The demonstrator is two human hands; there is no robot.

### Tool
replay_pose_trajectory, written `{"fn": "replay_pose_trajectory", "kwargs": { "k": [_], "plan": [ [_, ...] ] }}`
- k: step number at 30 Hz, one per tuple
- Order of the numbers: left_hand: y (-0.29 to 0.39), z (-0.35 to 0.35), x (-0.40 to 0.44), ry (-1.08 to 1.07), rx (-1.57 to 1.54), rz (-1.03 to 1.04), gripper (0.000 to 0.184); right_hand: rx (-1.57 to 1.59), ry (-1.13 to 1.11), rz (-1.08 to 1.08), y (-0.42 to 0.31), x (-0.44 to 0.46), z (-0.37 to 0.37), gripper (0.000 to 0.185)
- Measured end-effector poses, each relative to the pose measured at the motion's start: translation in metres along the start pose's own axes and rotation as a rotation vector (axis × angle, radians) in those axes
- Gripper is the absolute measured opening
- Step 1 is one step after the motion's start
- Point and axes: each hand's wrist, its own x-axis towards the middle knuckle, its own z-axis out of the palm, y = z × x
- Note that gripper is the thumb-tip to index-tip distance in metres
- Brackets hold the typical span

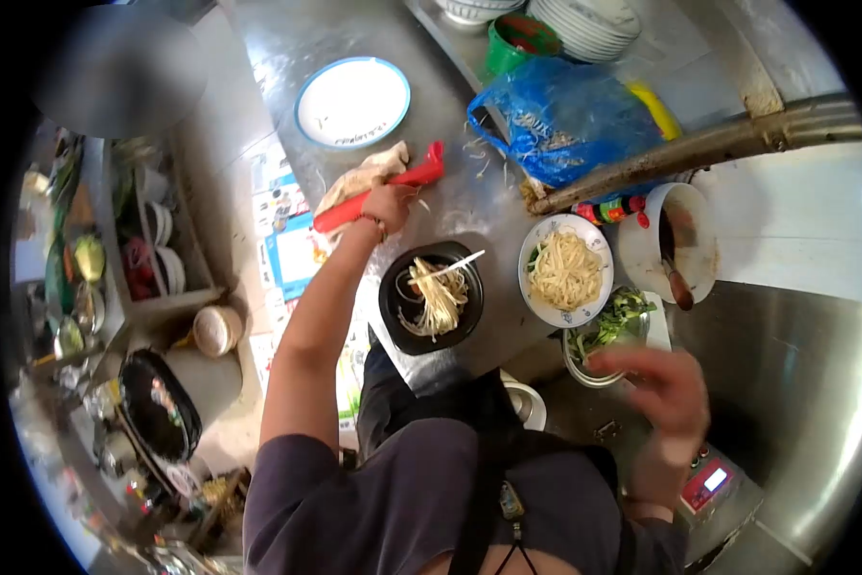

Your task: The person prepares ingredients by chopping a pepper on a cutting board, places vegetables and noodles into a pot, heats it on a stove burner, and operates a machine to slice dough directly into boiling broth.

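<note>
Long, red, plastic-looking object (344,210) is gripped mid-length by left hand (390,204), the nearer, over grey metal counter (441,101); long axis slanted toward far right | crumpled beige cloth (356,188) alongside | black, angular, noodle-filled bowl (390,305) set bodyward | right hand (659,385) blurred near chopped green leaves (617,320), grip cannot be told

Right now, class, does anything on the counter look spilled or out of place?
Yes: loose pale strands lie scattered on the metal counter beside the blue bag, looking spilled because they're outside any dish or bag.
</note>
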Motion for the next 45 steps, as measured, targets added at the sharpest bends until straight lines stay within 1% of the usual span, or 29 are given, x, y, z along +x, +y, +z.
{"fn": "replay_pose_trajectory", "kwargs": {
  "k": [1,2,3,4,5,6,7,8,9,10,11,12,13,14,15,17,18,20,22,24,26,27,30,32,34,36,38,40,45],
  "plan": [
    [-0.008,0.011,-0.002,0.130,0.074,0.152,0.038,0.078,0.167,0.010,0.002,0.035,0.020,0.035],
    [0.002,0.000,-0.010,0.133,0.053,0.175,0.038,-0.032,0.295,-0.033,0.018,0.071,0.031,0.031],
    [0.019,-0.022,-0.025,0.092,-0.155,0.113,0.040,0.101,0.424,-0.022,0.041,0.107,0.041,0.029],
    [0.027,-0.035,-0.042,0.049,-0.360,0.047,0.041,-0.056,0.485,-0.136,0.060,0.146,0.042,0.027],
    [0.018,-0.033,-0.063,0.047,-0.378,0.064,0.042,-0.079,0.557,-0.210,0.086,0.186,0.040,0.028],
    [0.007,-0.031,-0.087,0.047,-0.394,0.077,0.042,-0.231,0.593,-0.172,0.111,0.221,0.029,0.029],
    [0.011,-0.053,-0.114,-0.041,-0.434,0.055,0.039,-0.382,0.628,-0.136,0.138,0.256,0.015,0.030],
    [-0.017,-0.044,-0.144,-0.026,-0.318,0.135,0.037,-0.573,0.656,-0.076,0.177,0.289,-0.012,0.031],
    [-0.015,-0.064,-0.173,-0.015,-0.276,0.056,0.035,-0.763,0.682,-0.016,0.202,0.310,-0.044,0.032],
    [-0.038,-0.058,-0.209,0.006,-0.265,-0.033,0.033,-0.606,0.734,0.305,0.183,0.318,-0.064,0.031],
    [-0.062,-0.054,-0.244,-0.010,-0.340,-0.126,0.033,-0.772,0.698,0.472,0.204,0.330,-0.112,0.028],
    [-0.073,-0.061,-0.274,0.014,-0.408,-0.213,0.032,-1.312,0.363,0.655,0.211,0.337,-0.163,0.030],
    [-0.093,-0.058,-0.309,0.040,-0.397,-0.295,0.030,-1.298,0.417,0.749,0.205,0.337,-0.180,0.030],
    [-0.104,-0.062,-0.337,0.036,-0.317,-0.357,0.029,-1.213,0.547,0.801,0.197,0.336,-0.186,0.030],
    [-0.115,-0.064,-0.362,0.006,-0.366,-0.513,0.030,-1.104,0.690,0.817,0.191,0.337,-0.187,0.030],
    [-0.142,-0.052,-0.405,0.041,-0.236,-0.588,0.031,-0.990,0.822,0.831,0.189,0.342,-0.184,0.030],
    [-0.150,-0.051,-0.415,0.005,-0.225,-0.638,0.030,-0.954,0.839,0.833,0.191,0.347,-0.184,0.031],
    [-0.146,-0.050,-0.420,0.074,-0.417,-0.748,0.032,-0.897,0.810,0.860,0.198,0.358,-0.190,0.031],
    [-0.124,-0.064,-0.409,0.085,-0.383,-0.768,0.033,-0.818,0.765,0.869,0.202,0.372,-0.204,0.031],
    [-0.103,-0.067,-0.409,0.109,-0.485,-0.830,0.035,-0.758,0.728,0.860,0.209,0.387,-0.218,0.032],
    [-0.122,-0.030,-0.451,0.014,-0.529,-0.947,0.036,-0.738,0.720,0.834,0.216,0.406,-0.226,0.033],
    [-0.110,-0.026,-0.448,0.041,-0.586,-1.015,0.037,-0.740,0.726,0.818,0.220,0.413,-0.227,0.033],
    [-0.085,-0.014,-0.435,-0.108,-0.607,-1.128,0.035,-0.787,0.782,0.765,0.228,0.427,-0.225,0.035],
    [-0.068,-0.010,-0.409,-0.121,-0.569,-0.955,0.033,-0.775,0.812,0.723,0.222,0.425,-0.226,0.036],
    [-0.036,-0.026,-0.357,-0.023,-0.678,-0.808,0.029,-0.734,0.832,0.669,0.209,0.416,-0.229,0.037],
    [-0.021,-0.038,-0.324,-0.079,-0.640,-0.676,0.028,-0.702,0.870,0.618,0.193,0.404,-0.232,0.038],
    [-0.020,-0.037,-0.309,-0.073,-0.732,-0.575,0.033,-0.677,0.924,0.565,0.174,0.392,-0.236,0.039],
    [-0.014,-0.041,-0.293,-0.055,-0.772,-0.509,0.033,-0.649,1.000,0.518,0.156,0.382,-0.235,0.041],
    [-0.015,-0.038,-0.290,-0.105,-0.805,-0.480,0.034,-0.558,1.234,0.413,0.114,0.349,-0.206,0.044]
  ]
}}
